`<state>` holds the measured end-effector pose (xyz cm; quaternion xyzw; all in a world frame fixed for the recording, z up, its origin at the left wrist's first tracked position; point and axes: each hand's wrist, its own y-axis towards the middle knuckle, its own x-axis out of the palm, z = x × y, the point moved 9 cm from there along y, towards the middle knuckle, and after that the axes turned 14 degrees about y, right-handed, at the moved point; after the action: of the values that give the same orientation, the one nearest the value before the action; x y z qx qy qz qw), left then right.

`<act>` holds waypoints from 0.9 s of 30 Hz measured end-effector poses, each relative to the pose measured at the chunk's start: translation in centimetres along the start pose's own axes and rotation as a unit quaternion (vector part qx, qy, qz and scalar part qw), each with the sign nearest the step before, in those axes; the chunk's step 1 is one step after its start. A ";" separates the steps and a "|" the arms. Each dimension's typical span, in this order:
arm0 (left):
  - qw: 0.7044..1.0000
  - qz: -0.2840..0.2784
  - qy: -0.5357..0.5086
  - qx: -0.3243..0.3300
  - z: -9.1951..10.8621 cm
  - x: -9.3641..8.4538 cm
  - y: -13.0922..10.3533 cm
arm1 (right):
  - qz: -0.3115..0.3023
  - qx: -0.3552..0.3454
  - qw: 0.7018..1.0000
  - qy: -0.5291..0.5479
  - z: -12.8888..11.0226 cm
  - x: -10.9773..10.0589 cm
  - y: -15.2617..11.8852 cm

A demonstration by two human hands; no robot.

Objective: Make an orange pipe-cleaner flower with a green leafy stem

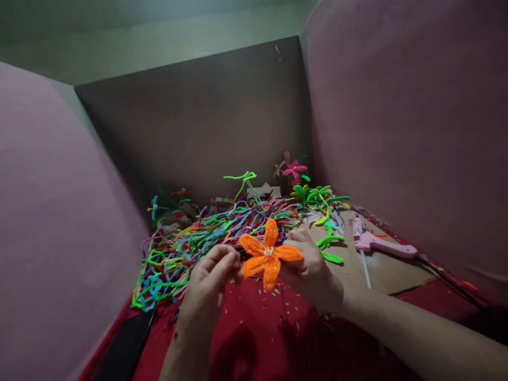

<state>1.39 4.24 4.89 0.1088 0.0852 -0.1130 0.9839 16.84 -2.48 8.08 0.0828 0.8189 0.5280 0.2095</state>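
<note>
An orange pipe-cleaner flower [271, 255] with a cluster of pale beads at its centre faces me in the middle of the view. My right hand [311, 270] is closed behind its right petals and holds it up; the fingertips are partly hidden by the flower. Just left of the petals, my left hand [212, 275] has its thumb and fingers pinched together. Whatever sits in that pinch, if anything, is too small to name. Beyond both hands lies a large heap of colourful pipe cleaners [222, 225].
On a cardboard sheet [389, 272] at right lies a pink glue gun [381, 245] with its cord. Green pipe-cleaner leaves [331, 241] and a pink flower [295, 169] are behind. A black flat object [125, 346] rests on the red cloth [254, 338], which has scattered scraps.
</note>
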 end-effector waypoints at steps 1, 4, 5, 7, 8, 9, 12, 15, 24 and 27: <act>1.000 -0.011 -0.023 -0.017 -0.2 0.0 -0.3 | -0.002 -0.011 1.000 -0.019 -0.2 0.0 0.1; 0.995 -0.074 -0.040 -0.059 -0.9 1.8 -1.3 | -0.004 -0.025 0.998 -0.053 -0.3 0.2 0.0; 0.993 -0.085 -0.043 -0.074 -1.3 2.5 -1.6 | -0.006 -0.029 0.998 -0.061 -0.2 0.3 0.0; 0.986 -0.093 -0.076 -0.115 -2.1 3.9 -2.0 | -0.010 -0.038 0.997 -0.072 -0.2 0.5 -0.2; 0.985 -0.085 -0.091 -0.122 -2.2 4.4 -2.1 | -0.011 -0.042 0.996 -0.075 -0.2 0.6 -0.3; 0.984 -0.079 -0.104 -0.124 -2.2 4.9 -2.2 | -0.011 -0.046 0.996 -0.077 -0.2 0.7 -0.4; 0.981 -0.078 -0.124 -0.126 -2.0 6.1 -2.5 | -0.008 -0.051 0.996 -0.074 -0.3 0.8 -0.5; 0.978 -0.069 -0.140 -0.139 -2.2 6.6 -2.8 | -0.003 -0.044 0.997 -0.067 -0.2 0.8 -0.5; 0.964 -0.074 -0.188 -0.176 -2.9 7.2 -3.1 | 0.011 -0.036 0.998 -0.056 0.3 0.7 -0.8; 0.962 -0.103 -0.162 -0.193 -3.0 7.3 -3.1 | 0.004 -0.043 0.996 -0.072 0.4 0.9 -0.8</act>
<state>7.20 0.48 -0.02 -0.1122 -0.0447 -0.2110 0.9700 16.25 -2.20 6.95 0.1142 0.7778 0.5563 0.2692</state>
